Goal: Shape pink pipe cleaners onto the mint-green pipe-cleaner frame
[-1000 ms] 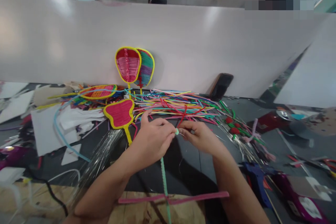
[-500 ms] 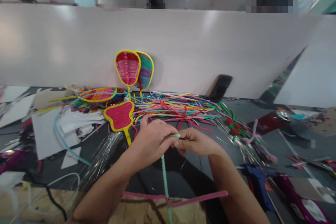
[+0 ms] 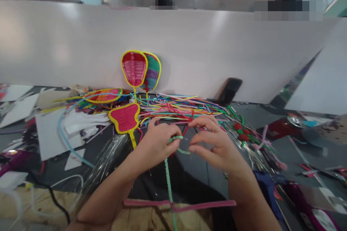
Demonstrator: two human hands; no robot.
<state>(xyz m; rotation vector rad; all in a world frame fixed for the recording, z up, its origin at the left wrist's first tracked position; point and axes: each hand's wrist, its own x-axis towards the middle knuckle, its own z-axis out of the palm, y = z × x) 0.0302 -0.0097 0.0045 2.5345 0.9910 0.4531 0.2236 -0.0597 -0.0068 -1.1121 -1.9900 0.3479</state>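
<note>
A mint-green twisted pipe cleaner (image 3: 168, 178) is pinched near its top in my left hand (image 3: 158, 142), and its coiled tip shows past the fingers. From there the stem hangs down over the table's near edge. A pink pipe cleaner (image 3: 206, 205) crosses it low down, forming a bar. To the right, my right hand (image 3: 217, 146) has its fingers spread, with nothing plainly gripped. Its thumb tip is close to the loose green end; whether they touch I cannot tell. A fine wire end sticks out beside the coiled tip.
Behind my hands lies a heap of coloured pipe cleaners (image 3: 173, 108). Yellow-rimmed fans (image 3: 134, 68) lean on the white partition (image 3: 189, 50), with a butterfly-shaped one (image 3: 124, 118) in front. A phone (image 3: 230, 91), a red can (image 3: 282, 130) and a blue glue gun (image 3: 267, 191) sit to the right.
My right hand has drawn away from the left and its fingers have spread. A loose green end now shows between the hands. My left hand keeps its hold.
</note>
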